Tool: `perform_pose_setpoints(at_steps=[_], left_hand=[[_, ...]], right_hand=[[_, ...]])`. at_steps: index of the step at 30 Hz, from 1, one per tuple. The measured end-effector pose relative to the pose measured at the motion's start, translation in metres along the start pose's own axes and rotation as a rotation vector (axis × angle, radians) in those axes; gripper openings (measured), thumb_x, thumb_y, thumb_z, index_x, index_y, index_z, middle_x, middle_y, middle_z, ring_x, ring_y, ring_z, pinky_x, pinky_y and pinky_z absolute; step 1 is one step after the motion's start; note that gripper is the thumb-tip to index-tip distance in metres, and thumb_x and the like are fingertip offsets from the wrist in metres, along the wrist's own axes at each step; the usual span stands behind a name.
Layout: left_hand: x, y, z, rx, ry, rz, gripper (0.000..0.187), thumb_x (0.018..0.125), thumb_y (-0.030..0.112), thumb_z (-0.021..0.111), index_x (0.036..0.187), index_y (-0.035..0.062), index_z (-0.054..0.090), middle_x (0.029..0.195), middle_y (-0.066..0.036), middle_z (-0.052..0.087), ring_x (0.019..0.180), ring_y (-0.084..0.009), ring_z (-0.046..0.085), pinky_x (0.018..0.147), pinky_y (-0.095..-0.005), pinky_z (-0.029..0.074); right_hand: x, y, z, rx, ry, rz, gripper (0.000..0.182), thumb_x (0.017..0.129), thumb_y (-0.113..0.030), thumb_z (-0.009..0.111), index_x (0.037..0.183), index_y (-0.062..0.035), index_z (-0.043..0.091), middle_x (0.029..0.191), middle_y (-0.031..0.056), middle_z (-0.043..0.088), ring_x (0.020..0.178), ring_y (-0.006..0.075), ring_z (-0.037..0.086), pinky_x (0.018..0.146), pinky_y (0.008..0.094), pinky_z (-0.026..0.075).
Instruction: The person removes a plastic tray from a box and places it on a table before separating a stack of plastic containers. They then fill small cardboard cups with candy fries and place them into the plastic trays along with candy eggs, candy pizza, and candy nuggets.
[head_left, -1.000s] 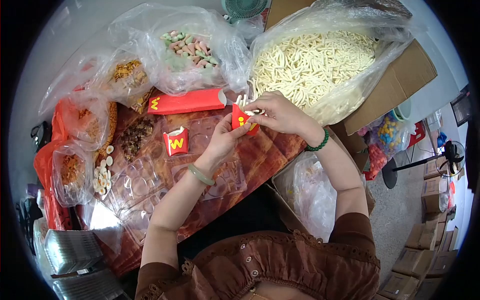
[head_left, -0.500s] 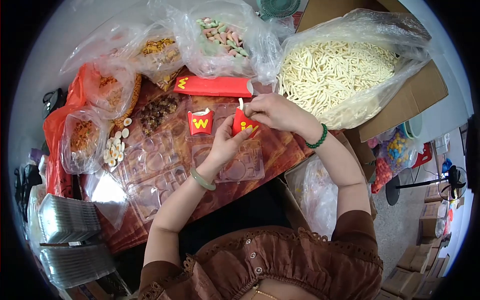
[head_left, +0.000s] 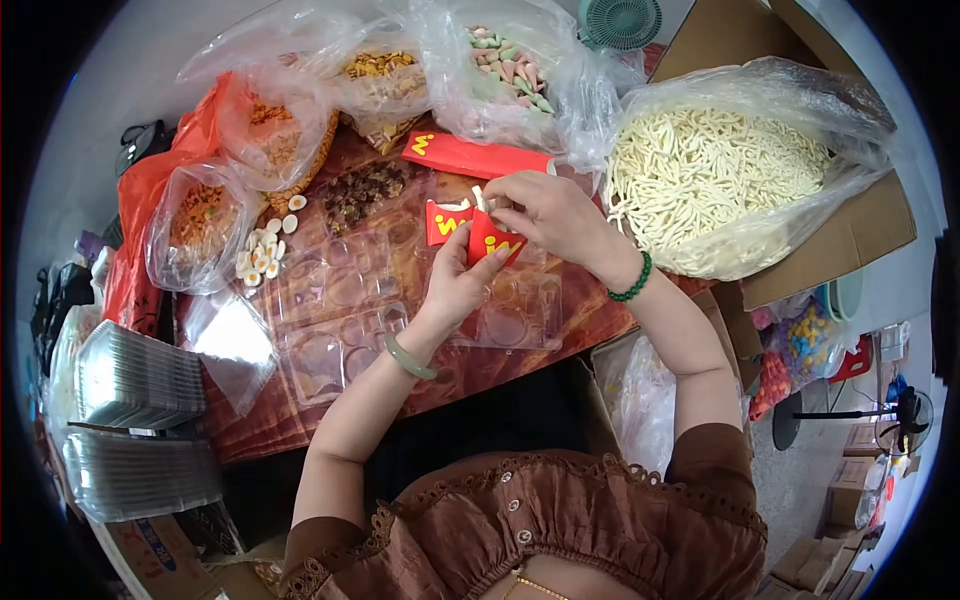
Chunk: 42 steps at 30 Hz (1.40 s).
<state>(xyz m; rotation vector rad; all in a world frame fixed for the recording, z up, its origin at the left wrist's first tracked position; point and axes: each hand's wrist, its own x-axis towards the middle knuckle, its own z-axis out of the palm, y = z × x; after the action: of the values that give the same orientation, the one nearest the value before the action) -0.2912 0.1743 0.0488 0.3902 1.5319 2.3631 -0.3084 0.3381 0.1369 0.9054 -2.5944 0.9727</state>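
My left hand (head_left: 458, 283) grips a small red fry box (head_left: 492, 243) with a yellow W from below. My right hand (head_left: 545, 213) pinches pale fry-shaped candy sticks at the box's open top. Just behind it stands a second red fry box (head_left: 443, 220), partly hidden, in a clear plastic tray (head_left: 340, 310) with several round wells. A flat stack of folded red boxes (head_left: 478, 157) lies beyond. A big bag of pale fry candy (head_left: 715, 175) sits open in a cardboard carton to the right.
Bags of mixed candy (head_left: 505, 65), orange snacks (head_left: 200, 215) and dark pieces (head_left: 362, 188) ring the brown table. Egg-shaped sweets (head_left: 260, 255) lie loose at left. Stacks of clear trays (head_left: 135, 380) stand at the left edge. A carton with a plastic bag (head_left: 640, 385) sits at my right knee.
The view has swung, so everything sits further right and lower in frame. My hands keep the fry box between them, and my right hand now pushes sticks into its top.
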Motion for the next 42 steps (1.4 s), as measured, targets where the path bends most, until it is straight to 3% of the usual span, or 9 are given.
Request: perform_pose_setpoints(at_steps=[9, 15, 20, 23, 26, 29, 33, 37, 42], left_hand=[[-0.009, 0.003, -0.004, -0.036, 0.062, 0.018, 0.032, 0.09, 0.0, 0.056, 0.12, -0.0001, 0.047, 0.111, -0.007, 0.059, 0.097, -0.0125, 0.06, 0.083, -0.0273, 0.052], [-0.01, -0.002, -0.012, -0.082, 0.114, 0.056, 0.029, 0.089, 0.002, 0.058, 0.117, -0.0011, 0.049, 0.105, -0.006, 0.06, 0.094, -0.0099, 0.059, 0.082, -0.0239, 0.05], [-0.036, -0.003, -0.011, 0.016, 0.21, 0.048, 0.054, 0.085, 0.002, 0.064, 0.132, -0.0024, 0.035, 0.118, -0.011, 0.054, 0.1, -0.0155, 0.058, 0.085, -0.0272, 0.049], [-0.072, 0.004, -0.013, 0.716, 0.212, 0.355, 0.087, 0.067, 0.001, 0.076, 0.139, -0.0005, 0.027, 0.12, -0.022, 0.049, 0.114, -0.0347, 0.049, 0.096, -0.041, 0.042], [-0.101, 0.003, -0.011, 1.201, 0.072, 0.564, 0.05, 0.065, 0.002, 0.074, 0.112, 0.0049, 0.057, 0.11, -0.014, 0.053, 0.105, -0.031, 0.051, 0.089, -0.041, 0.044], [-0.112, -0.026, -0.015, 1.353, -0.067, 0.6, 0.018, 0.072, 0.009, 0.063, 0.09, 0.0089, 0.061, 0.093, -0.003, 0.057, 0.087, -0.0224, 0.054, 0.071, -0.0357, 0.043], [-0.103, -0.034, -0.013, 1.474, -0.048, 0.594, 0.015, 0.072, 0.01, 0.06, 0.087, 0.0094, 0.062, 0.09, -0.003, 0.058, 0.083, -0.0223, 0.053, 0.068, -0.0346, 0.042], [-0.094, -0.037, -0.002, 1.52, -0.04, 0.57, 0.014, 0.073, 0.011, 0.059, 0.086, 0.0102, 0.063, 0.088, -0.003, 0.059, 0.082, -0.0214, 0.053, 0.068, -0.0338, 0.042], [-0.08, -0.016, 0.008, 1.43, -0.046, 0.525, 0.02, 0.07, 0.012, 0.067, 0.089, 0.0091, 0.063, 0.095, -0.005, 0.061, 0.088, -0.0246, 0.055, 0.072, -0.0362, 0.043]], right_hand=[[0.008, -0.006, 0.013, -0.281, 0.065, -0.242, 0.014, 0.079, -0.008, 0.064, 0.092, -0.0015, 0.062, 0.085, 0.0107, 0.061, 0.084, 0.0284, 0.059, 0.073, 0.0369, 0.048], [0.006, -0.005, 0.026, -0.083, -0.151, 0.037, 0.018, 0.081, -0.018, 0.066, 0.089, -0.0018, 0.062, 0.081, 0.0137, 0.064, 0.075, 0.0299, 0.061, 0.066, 0.0368, 0.048], [-0.006, 0.008, 0.045, 0.129, -0.236, 0.143, 0.017, 0.082, -0.017, 0.066, 0.089, -0.0019, 0.062, 0.078, 0.013, 0.064, 0.069, 0.0218, 0.062, 0.062, 0.0332, 0.047], [-0.021, 0.018, 0.066, 0.266, -0.319, 0.11, 0.015, 0.084, -0.013, 0.062, 0.091, -0.0004, 0.06, 0.078, 0.0137, 0.064, 0.07, 0.0211, 0.062, 0.065, 0.0341, 0.047], [-0.025, 0.019, 0.088, 0.327, -0.455, 0.17, 0.017, 0.081, -0.013, 0.064, 0.091, -0.0002, 0.061, 0.084, 0.0169, 0.065, 0.078, 0.0301, 0.063, 0.072, 0.0387, 0.049], [-0.028, 0.019, 0.102, 0.33, -0.438, 0.113, 0.015, 0.081, -0.014, 0.065, 0.09, -0.0021, 0.062, 0.086, 0.0139, 0.065, 0.081, 0.0288, 0.062, 0.074, 0.038, 0.047], [-0.031, 0.007, 0.088, -0.081, -0.228, -0.037, 0.014, 0.081, -0.018, 0.066, 0.089, -0.0076, 0.065, 0.086, 0.0069, 0.065, 0.086, 0.0224, 0.058, 0.075, 0.0364, 0.043], [-0.05, 0.02, 0.092, -0.12, -0.282, -0.014, 0.014, 0.079, -0.023, 0.067, 0.083, -0.0091, 0.066, 0.083, 0.0062, 0.065, 0.083, 0.0217, 0.057, 0.079, 0.0388, 0.04], [-0.052, 0.053, 0.049, 0.05, -0.017, 0.05, 0.014, 0.082, -0.021, 0.065, 0.086, -0.0082, 0.067, 0.082, 0.0059, 0.064, 0.084, 0.021, 0.059, 0.08, 0.0369, 0.041]])
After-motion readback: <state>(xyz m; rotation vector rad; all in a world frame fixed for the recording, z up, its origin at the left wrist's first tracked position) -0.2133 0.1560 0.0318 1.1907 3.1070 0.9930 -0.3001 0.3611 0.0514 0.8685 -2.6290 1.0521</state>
